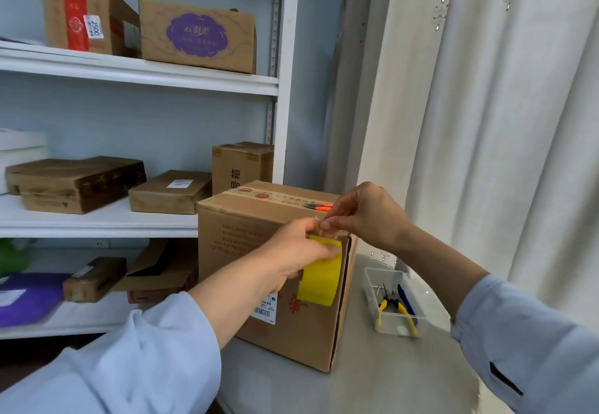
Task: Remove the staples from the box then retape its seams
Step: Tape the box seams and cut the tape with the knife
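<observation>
At the near right corner of a brown cardboard box (259,271) on the grey surface (372,381), the left hand (291,254) grips a yellow tape roll (321,279); the right hand (363,216) pinches its free end; pulling it taut and straight over the seam should avoid wrinkles.

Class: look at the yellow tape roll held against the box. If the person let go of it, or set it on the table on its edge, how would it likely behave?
The tape roll is round, so on its edge it would probably roll. The left hand alone carries it, so it is likely light. Its pulled end, pinched by the right hand, looks thin and probably floppy.
</observation>
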A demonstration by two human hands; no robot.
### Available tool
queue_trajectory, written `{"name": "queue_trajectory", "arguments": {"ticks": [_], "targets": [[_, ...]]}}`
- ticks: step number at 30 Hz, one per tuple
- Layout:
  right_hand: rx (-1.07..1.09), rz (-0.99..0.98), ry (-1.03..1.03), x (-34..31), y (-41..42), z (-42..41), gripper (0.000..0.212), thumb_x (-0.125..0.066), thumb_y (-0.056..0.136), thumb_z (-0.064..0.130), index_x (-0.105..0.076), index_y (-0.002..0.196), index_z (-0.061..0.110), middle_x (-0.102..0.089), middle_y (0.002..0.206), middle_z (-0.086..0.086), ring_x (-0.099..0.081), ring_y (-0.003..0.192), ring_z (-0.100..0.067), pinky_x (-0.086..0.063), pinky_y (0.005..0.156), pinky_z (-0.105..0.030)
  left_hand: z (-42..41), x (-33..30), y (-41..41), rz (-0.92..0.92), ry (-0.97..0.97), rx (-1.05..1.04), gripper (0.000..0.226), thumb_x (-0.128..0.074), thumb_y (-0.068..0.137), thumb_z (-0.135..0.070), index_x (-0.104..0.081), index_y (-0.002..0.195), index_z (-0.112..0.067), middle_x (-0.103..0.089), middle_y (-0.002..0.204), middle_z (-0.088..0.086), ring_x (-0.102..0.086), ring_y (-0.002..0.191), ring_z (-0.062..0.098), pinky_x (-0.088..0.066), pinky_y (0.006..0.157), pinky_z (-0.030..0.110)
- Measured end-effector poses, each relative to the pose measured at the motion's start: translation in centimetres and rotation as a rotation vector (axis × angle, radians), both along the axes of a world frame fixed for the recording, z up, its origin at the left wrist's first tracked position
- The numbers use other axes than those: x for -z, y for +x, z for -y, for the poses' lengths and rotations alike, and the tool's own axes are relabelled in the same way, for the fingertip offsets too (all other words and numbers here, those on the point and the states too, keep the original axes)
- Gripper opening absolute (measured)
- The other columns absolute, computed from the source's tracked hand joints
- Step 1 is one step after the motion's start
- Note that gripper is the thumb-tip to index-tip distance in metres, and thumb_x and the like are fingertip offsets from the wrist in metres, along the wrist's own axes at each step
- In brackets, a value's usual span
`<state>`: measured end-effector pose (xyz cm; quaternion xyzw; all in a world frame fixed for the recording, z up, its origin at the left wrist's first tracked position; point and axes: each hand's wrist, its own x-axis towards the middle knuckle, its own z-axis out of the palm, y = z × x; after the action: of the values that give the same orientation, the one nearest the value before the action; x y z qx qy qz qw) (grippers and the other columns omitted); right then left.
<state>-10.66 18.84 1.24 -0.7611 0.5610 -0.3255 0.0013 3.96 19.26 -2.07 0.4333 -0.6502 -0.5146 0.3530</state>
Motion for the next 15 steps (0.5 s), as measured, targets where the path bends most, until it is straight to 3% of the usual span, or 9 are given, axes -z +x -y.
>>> {"name": "queue_trajectory", "arguments": {"ticks": [3, 7, 13, 15], "targets": [[0.09, -0.188, -0.134, -0.3, 0.9, -0.6, 0.018, -0.07, 0.082, 0.042, -0.077, 0.09, 0.027, -0.068, 0.085, 0.012, -0.058, 0.083, -0.007, -0.044, 0.065, -0.025, 0.2, -0.2, 0.2, -0.054, 0.057, -0.007, 0.021, -0.068, 0.086, -0.012, -0.061, 0.102, -0.022, -0.069, 0.104, 0.006, -0.065, 0.099, 0.021, -0.052, 0.091, 0.039], [0.08, -0.344, -0.269, 0.0, 1.3, -1.2, 0.019, -0.062, 0.087, 0.044, -0.075, 0.095, 0.032, -0.07, 0.096, 0.011, -0.058, 0.093, -0.009, -0.04, 0.066, -0.025, 0.7, -0.3, 0.8, -0.114, 0.119, 0.004, 0.019, -0.07, 0.083, -0.011, -0.064, 0.101, -0.018, -0.071, 0.096, 0.005, -0.067, 0.091, 0.017, -0.055, 0.082, 0.034], [-0.018, -0.413, -0.391, 0.3, 0.7, -1.9, 0.017, -0.063, 0.087, 0.039, -0.076, 0.089, 0.028, -0.069, 0.086, 0.006, -0.058, 0.086, -0.014, -0.041, 0.058, -0.026, 1.0, -1.1, 1.1, -0.086, 0.124, 0.031, 0.022, -0.07, 0.083, -0.007, -0.063, 0.103, -0.009, -0.07, 0.089, 0.006, -0.067, 0.081, 0.016, -0.056, 0.069, 0.029], [-0.039, -0.506, -0.459, 0.3, 0.7, -2.2, 0.019, -0.06, 0.083, 0.036, -0.075, 0.079, 0.026, -0.068, 0.075, 0.006, -0.061, 0.076, -0.017, -0.038, 0.048, -0.025, 1.0, -1.2, 0.9, -0.066, 0.125, 0.028, 0.024, -0.071, 0.082, -0.005, -0.063, 0.104, -0.009, -0.069, 0.09, 0.006, -0.067, 0.085, 0.018, -0.056, 0.073, 0.031]]}}
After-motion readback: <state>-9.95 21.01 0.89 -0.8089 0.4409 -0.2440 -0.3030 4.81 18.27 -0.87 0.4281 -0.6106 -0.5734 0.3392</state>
